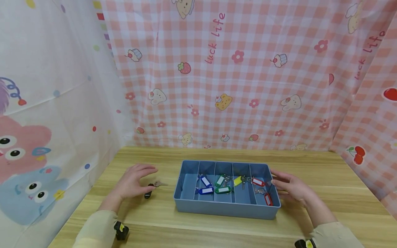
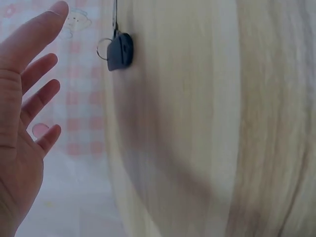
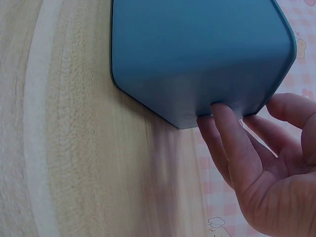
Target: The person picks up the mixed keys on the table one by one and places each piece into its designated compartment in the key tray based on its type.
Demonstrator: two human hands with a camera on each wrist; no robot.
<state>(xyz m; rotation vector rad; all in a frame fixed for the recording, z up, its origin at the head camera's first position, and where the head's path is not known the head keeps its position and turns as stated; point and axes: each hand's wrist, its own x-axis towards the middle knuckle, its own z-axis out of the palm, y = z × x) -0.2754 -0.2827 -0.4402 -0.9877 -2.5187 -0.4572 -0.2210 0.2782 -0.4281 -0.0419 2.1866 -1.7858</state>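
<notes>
A blue-grey divided box [image 1: 226,209] stands on the table, its compartments in a row. My right hand [image 1: 293,187] touches the box's right end wall with its fingertips [image 3: 224,116], the thumb near the rim. Left of the box lies a key [image 1: 159,184] with a black tag [image 1: 148,193] on a metal ring [image 2: 103,49]. Over it hovers my left hand [image 1: 133,181], fingers apart and loosely bent, holding nothing. In the left wrist view the thumb and fingers stand clear of the black tag.
Inside the box, left to right, come a bare compartment [image 1: 188,186], blue key tags [image 1: 206,190], green tags [image 1: 222,189], a yellow tag [image 1: 237,181] and red tags [image 1: 268,199]. Several keys lie with them. Printed cloth [image 1: 223,79] hangs behind the wooden table [image 1: 149,227] and along both sides.
</notes>
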